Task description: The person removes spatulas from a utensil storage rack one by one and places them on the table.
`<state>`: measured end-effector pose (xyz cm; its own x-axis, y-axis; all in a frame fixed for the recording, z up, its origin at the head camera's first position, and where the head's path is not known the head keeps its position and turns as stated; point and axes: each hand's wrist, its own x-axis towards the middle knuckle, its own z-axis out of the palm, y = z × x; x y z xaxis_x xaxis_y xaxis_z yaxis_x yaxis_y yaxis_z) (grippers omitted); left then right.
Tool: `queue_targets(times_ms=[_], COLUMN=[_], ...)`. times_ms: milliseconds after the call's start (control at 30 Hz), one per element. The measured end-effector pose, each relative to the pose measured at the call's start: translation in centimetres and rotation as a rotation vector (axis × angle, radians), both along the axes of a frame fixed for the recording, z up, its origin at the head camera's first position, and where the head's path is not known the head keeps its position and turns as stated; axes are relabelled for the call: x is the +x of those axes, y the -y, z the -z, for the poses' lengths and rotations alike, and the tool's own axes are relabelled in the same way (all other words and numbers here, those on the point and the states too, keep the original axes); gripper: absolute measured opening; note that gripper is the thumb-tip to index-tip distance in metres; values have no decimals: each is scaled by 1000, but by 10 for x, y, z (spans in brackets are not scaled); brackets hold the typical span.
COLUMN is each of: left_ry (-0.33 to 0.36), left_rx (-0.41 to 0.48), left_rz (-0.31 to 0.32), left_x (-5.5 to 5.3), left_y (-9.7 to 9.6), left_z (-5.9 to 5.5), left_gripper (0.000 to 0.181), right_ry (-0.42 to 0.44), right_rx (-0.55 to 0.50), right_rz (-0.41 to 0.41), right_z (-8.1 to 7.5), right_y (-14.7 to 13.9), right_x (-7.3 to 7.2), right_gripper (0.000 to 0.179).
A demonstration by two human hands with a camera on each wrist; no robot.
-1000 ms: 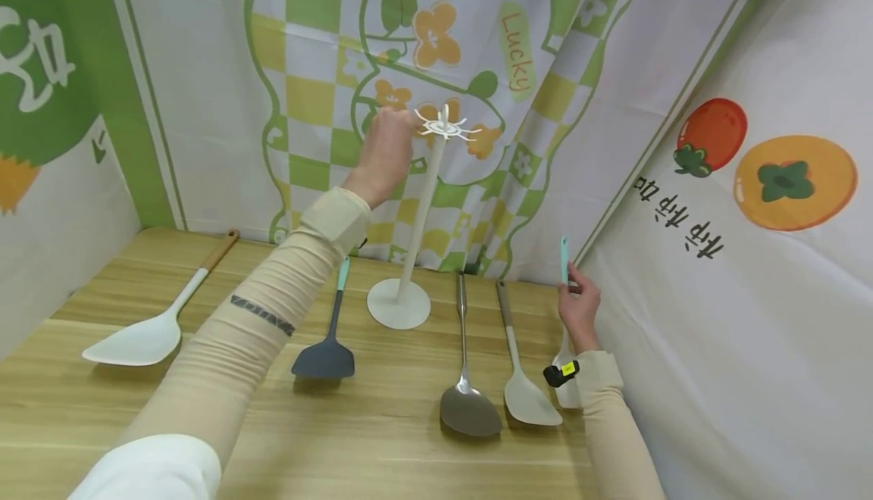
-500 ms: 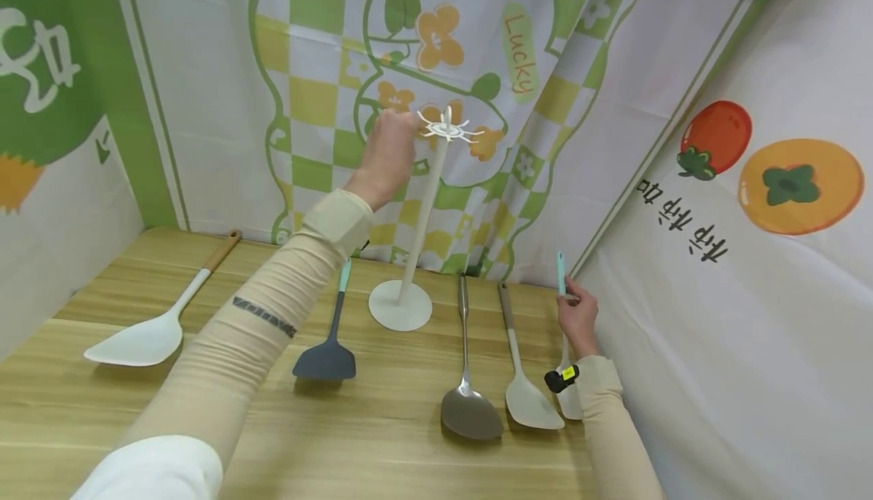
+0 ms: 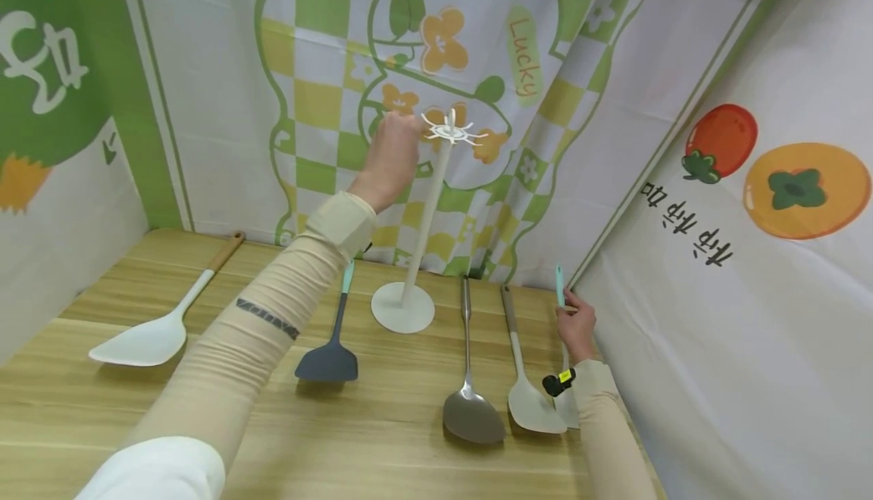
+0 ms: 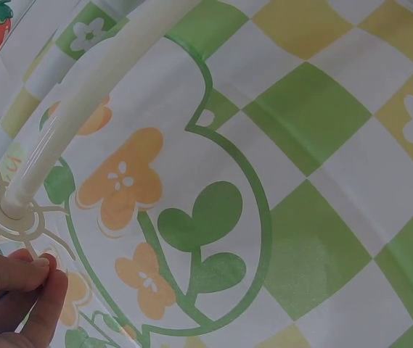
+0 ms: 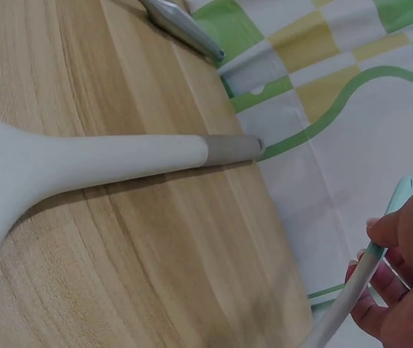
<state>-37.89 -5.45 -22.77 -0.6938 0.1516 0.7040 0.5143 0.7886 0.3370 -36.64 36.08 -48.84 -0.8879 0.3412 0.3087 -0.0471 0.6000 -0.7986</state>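
My left hand (image 3: 392,155) is raised beside the top of a white utensil stand (image 3: 426,212). In the left wrist view, thumb and fingers pinch one hook of the stand's hook ring (image 4: 11,210). At the right edge of the table, my right hand (image 3: 577,326) pinches a pale spatula with a teal handle end (image 3: 560,284). Its blade is partly hidden behind the wrist and sleeve. The right wrist view shows the spatula's shaft (image 5: 348,297) between thumb and fingers. Just left of it lies a pale spatula with a grey-brown handle (image 3: 532,405).
On the wooden table (image 3: 382,439) lie a metal spatula (image 3: 472,415), a dark spatula with a teal handle end (image 3: 327,362) and a white spatula with a wooden handle (image 3: 146,339). Printed curtains (image 3: 204,91) stand behind; a white printed cloth (image 3: 771,318) borders the right.
My right hand has come down a little, lowering the teal-handled spatula towards the table. My left hand keeps its place at the stand's hook ring. The head view has shifted slightly.
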Motion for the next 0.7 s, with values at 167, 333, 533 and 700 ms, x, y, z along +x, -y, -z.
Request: queue_targets(times_ms=[167,333,533,700], left_ry=[12,18,22,35], left_rx=[3,8,11,21], left_rz=[-5,-2,1,7], left_x=[1,1,1,1], left_y=[-1,0,0,0], left_z=[-1,-1,-1,0], left_gripper=[38,39,40,42], right_ry=[11,21,28,7], right_rx=[40,64,119,134], right_rz=[23,12,-15,-36], right_z=[5,10,12,16], right_y=[-2,-4,-7,-10], right_x=[-5,-10,-12,-12], right_gripper=[47,48,54,50])
